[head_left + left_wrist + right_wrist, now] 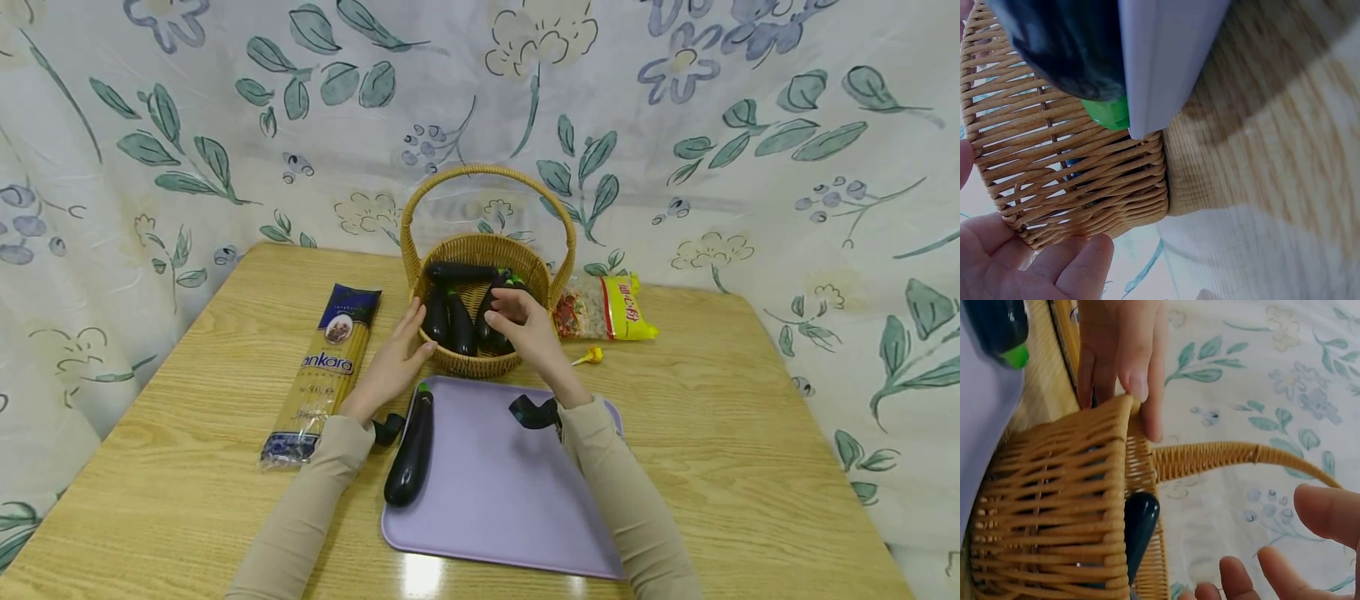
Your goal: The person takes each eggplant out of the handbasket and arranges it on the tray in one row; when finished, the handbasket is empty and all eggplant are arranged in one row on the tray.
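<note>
A wicker basket (pixel 480 364) with a tall handle holds several dark eggplants (pixel 461 329). My left hand (pixel 390 367) rests against the basket's left side, thumb near the front rim and fingers extended along the wall; the left wrist view shows its fingertips (pixel 1088 265) right at the wicker. Over the basket's right part hovers my right hand (pixel 528 333), its fingers loosely bent. Nothing sits between thumb and fingers in the right wrist view. Another eggplant (pixel 411 454) lies lengthwise along the left edge of the lilac tray (pixel 502 475), its green stem end toward the basket.
A pack of spaghetti (pixel 322 375) lies left of the basket. To the right are a yellow-and-red food bag (pixel 607 308) and a small yellow wrapped item (pixel 591 356). Behind the wooden table (pixel 750 433) hangs a floral curtain (pixel 480 100).
</note>
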Demonstrator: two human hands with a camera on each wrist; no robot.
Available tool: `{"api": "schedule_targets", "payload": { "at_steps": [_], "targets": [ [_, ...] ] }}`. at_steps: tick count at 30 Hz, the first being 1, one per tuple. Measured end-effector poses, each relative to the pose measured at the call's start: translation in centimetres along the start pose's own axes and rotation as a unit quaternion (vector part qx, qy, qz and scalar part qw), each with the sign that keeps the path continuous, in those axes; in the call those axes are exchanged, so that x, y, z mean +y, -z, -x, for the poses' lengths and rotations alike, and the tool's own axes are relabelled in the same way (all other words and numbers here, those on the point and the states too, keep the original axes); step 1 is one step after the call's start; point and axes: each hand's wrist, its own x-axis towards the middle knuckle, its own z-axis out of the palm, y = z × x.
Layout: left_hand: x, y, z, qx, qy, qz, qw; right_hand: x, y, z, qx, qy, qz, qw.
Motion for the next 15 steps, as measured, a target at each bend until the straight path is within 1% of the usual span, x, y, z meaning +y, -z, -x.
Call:
{"api": "schedule_targets", "payload": {
  "at_steps": [6,15],
  "targets": [
    [0.2,0.1,0.1,0.003,0.002,0.0,1.0,0.3,0.0,-0.7,0.041,0.0,0.036,0.9985],
    [0.2,0.1,0.1,0.006,-0.004,-0.003,1.0,1.0,-0.4,-1.7,0.058,0.01,0.084,0.9947]
  ]
}}
